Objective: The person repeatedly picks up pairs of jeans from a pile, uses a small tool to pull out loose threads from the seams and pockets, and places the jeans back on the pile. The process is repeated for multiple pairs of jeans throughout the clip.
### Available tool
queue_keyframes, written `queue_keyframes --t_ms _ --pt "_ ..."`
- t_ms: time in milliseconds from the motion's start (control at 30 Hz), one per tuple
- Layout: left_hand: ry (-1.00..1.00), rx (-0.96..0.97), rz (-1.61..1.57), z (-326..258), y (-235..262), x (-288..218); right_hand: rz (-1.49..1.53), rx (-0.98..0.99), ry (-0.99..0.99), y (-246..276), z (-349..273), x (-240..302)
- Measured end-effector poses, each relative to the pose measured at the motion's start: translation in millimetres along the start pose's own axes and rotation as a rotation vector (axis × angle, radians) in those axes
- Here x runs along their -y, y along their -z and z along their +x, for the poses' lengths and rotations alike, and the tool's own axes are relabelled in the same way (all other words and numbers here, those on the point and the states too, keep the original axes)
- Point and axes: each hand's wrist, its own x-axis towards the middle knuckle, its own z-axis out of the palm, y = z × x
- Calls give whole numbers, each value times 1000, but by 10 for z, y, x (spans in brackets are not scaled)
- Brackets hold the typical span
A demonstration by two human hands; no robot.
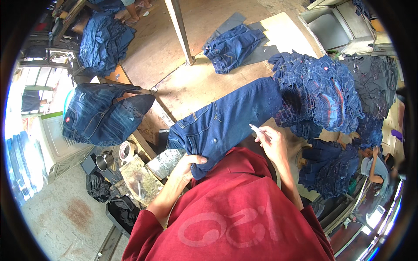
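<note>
A folded pair of dark blue jeans [237, 115] stretches across in front of me, its pocket and waist end at the left. My left hand [185, 170] is closed on the near left edge of the jeans, thumb on top. My right hand [273, 145] pinches a slim white tool [256, 129] with a narrow tip, possibly a small cutter; its exact kind is too small to tell. That tip points at the denim, close over the near right part of the leg. Small pale spots show on the cloth.
Faded jeans [102, 115] drape at the left, near a cluttered work board [139, 178] and a metal cup [104, 161]. Stacked jeans [322, 91] fill the right. More denim [235, 48] lies ahead beside a post [178, 30]. Another person [376, 169] is at far right.
</note>
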Motion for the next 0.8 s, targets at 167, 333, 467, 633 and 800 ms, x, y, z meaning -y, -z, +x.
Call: queue_keyframes --t_ms 167,333,467,633,800 --pt "-59 -35 55 -56 -16 24 8 26 -4 -12 -13 71" --pt "-29 -31 9 -61 -47 -5 19 23 -24 -13 -42 80" --pt "22 -55 -19 -29 -13 -3 1 24 -73 -9 -74 56" --pt "-31 -45 -65 -23 31 66 12 30 -76 -28 -111 48" --pt "-22 -52 -55 -36 44 77 12 26 -87 -53 -135 37"
